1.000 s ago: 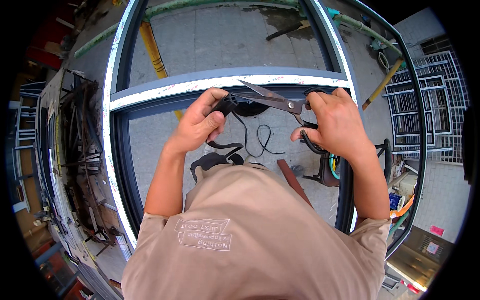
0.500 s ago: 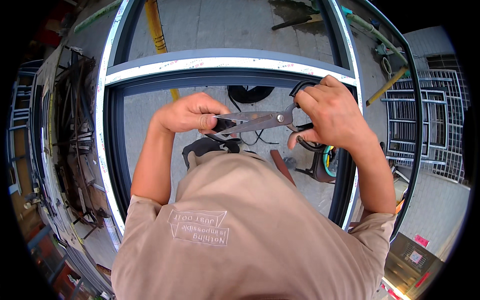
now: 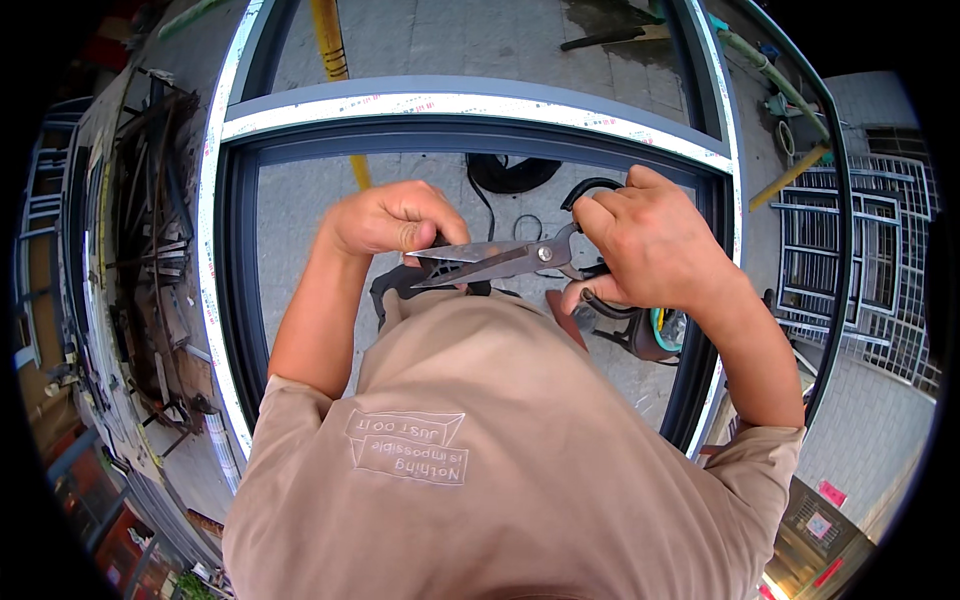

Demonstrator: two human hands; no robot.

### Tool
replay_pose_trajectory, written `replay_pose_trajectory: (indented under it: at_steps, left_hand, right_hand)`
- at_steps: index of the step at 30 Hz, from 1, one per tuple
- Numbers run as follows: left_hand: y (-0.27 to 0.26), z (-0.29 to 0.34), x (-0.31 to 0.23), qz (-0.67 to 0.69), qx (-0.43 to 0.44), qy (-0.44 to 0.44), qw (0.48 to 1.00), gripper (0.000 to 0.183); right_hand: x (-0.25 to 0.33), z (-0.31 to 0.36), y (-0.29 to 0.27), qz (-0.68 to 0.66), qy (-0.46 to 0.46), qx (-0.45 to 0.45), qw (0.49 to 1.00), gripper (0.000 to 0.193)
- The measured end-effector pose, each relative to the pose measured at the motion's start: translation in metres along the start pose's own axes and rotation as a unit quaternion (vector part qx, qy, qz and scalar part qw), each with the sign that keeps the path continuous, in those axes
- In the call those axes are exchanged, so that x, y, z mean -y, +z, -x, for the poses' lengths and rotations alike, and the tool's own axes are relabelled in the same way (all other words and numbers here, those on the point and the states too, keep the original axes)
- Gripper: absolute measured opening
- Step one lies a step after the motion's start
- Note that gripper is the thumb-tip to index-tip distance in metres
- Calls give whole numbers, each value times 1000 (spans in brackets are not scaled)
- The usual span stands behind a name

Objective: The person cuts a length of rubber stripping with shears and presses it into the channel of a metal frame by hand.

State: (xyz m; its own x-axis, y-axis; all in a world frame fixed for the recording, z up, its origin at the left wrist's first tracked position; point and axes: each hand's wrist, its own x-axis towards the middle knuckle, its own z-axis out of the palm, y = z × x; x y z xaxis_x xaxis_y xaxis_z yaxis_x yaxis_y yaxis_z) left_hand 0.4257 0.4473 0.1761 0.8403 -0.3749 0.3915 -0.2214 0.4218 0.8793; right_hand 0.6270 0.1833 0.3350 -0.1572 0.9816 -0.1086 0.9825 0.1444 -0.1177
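Note:
My right hand (image 3: 655,240) grips the black looped handles of a pair of scissors (image 3: 518,258), fingers in one loop and thumb at the other. The metal blades are a little apart and point left. In my left hand (image 3: 400,222), thumb and fingers pinch a short end of a black rubber-like strip (image 3: 447,266). This end lies between the scissor blades, close to their tips. Whether the blades touch it I cannot tell. Both hands are in front of my body, above the opening of a dark window frame.
Around me is the dark frame (image 3: 440,105) with white printed film on its faces. On the floor beyond lies a coil of black strip (image 3: 515,175). A yellow pole (image 3: 329,40) stands ahead, metal scrap (image 3: 160,230) lies left, and metal grilles (image 3: 850,255) are at right.
The scissors have moved left, so their blades now reach further past the black strip end. My right hand has come along slightly. My left hand still pinches the strip.

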Motion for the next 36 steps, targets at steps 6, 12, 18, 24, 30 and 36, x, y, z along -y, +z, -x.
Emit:
replay_pose_trajectory:
  at_steps: [6,12,18,24,30,36]
  left_hand:
    - [6,6,18,-10,-36,24,999,61]
    - [8,7,12,4,-51,-33,998,63]
    - [14,1,11,20,-35,-11,999,64]
    - [16,5,5,54,-34,-63,996,61]
    - [31,-13,-1,-1,-113,-92,989,67]
    - [55,-60,3,-23,-264,-88,960,54]
  right_hand:
    - [4,2,8,-5,-3,7,1000,77]
    - [6,8,11,37,10,18,999,71]
    - [9,12,13,60,14,9,998,69]
    - [3,18,17,60,68,-90,992,71]
    - [8,21,23,-5,177,-172,969,74]
    - [19,20,63,-224,276,-269,895,60]
